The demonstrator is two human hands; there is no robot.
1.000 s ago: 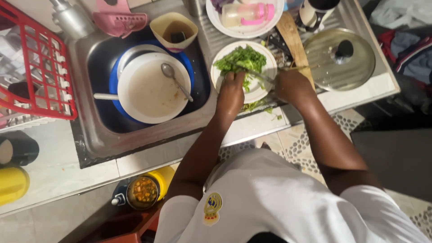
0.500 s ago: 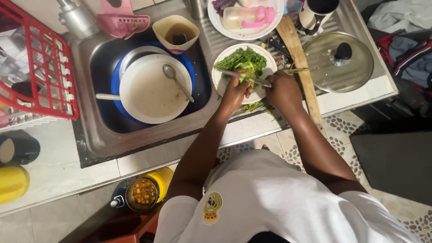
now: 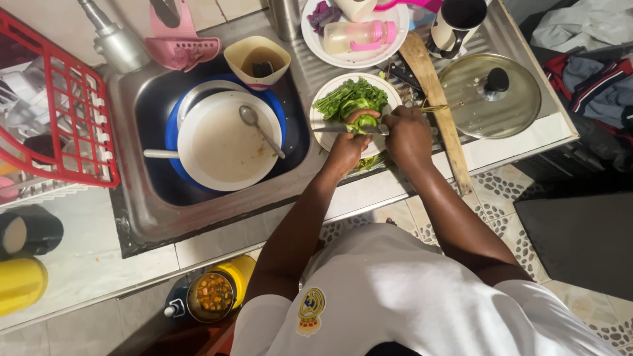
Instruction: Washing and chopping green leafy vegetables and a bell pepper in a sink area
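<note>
Just above frame centre, the left hand (image 3: 344,153) pins a green pepper (image 3: 364,121) on the white plate (image 3: 321,123) of leafy greens (image 3: 349,97), steadying it, while the right hand (image 3: 409,134) grips a knife (image 3: 349,130), apparently slicing across it.

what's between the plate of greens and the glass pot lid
In the head view, a long wooden spatula lies slantwise on the drainboard between the plate of greens and the glass pot lid.

Green herbs (image 3: 349,97), white plate (image 3: 321,120)
</note>
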